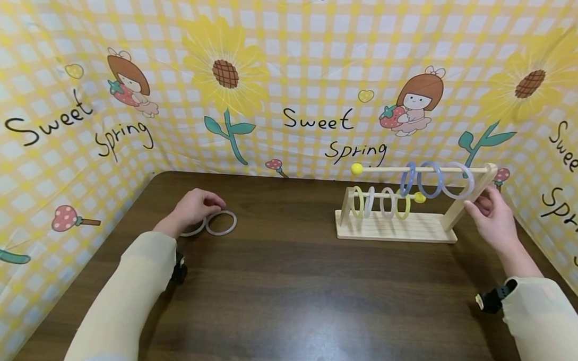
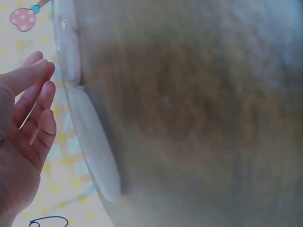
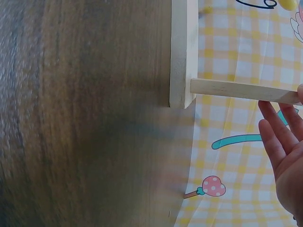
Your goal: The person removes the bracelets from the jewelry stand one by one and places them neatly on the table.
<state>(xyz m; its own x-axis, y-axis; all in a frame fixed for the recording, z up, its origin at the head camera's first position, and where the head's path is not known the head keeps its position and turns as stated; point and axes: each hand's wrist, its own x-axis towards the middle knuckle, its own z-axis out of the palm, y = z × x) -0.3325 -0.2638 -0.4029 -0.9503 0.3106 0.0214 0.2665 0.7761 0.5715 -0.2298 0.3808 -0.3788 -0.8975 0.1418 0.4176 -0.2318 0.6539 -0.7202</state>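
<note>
My left hand (image 1: 195,206) hovers by two pale plastic rings on the table, thumb and fingers loosely bent. In the left wrist view nothing shows between its fingers, and the rings lie past the fingertips. One ring (image 1: 221,223) is in full sight; the other ring (image 1: 193,230) is partly hidden by the hand. At the right, my right hand (image 1: 495,217) grips the tall post (image 1: 471,200) of a wooden ring rack (image 1: 394,233) between thumb and fingers. Two blue rings (image 1: 430,179) and a pale lilac ring (image 1: 472,181) hang on its upper bar.
Several yellow and whitish rings (image 1: 358,202) hang on the rack's lower bar. Yellow balls (image 1: 357,169) cap the bar ends. The dark wooden table (image 1: 285,276) meets a yellow checked cloth (image 1: 292,85) at the back and sides.
</note>
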